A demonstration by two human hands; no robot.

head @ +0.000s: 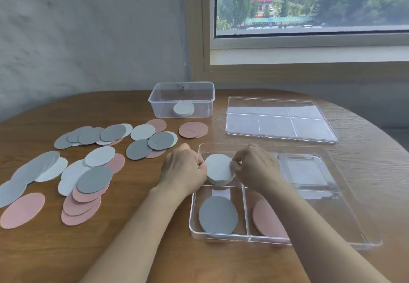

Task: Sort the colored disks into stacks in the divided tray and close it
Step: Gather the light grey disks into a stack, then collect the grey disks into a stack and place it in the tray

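On the round wooden table (132, 249), the loose disks (95, 179), grey, white and pink, lie overlapped from 9 to 11 o'clock, so your sorting is well short of done. The divided tray (193, 207) sits at 4 o'clock, open. A flat clear piece (281, 105) at 2 o'clock is probably its lid. A clear tub (181, 96) at 12 o'clock holds a few white disks.

In the tray, the grey stack (218, 215) fills the near-left compartment and the pink stack (267, 220) the one at its 3 o'clock. The white stack (219, 168) stands in the far-left compartment. Your left hand (184, 169) and right hand (256, 167) curl against its opposite edges, squaring it up.

Next, you likely reach to 9 o'clock; those thin overlapped disks will need sliding apart to lift.
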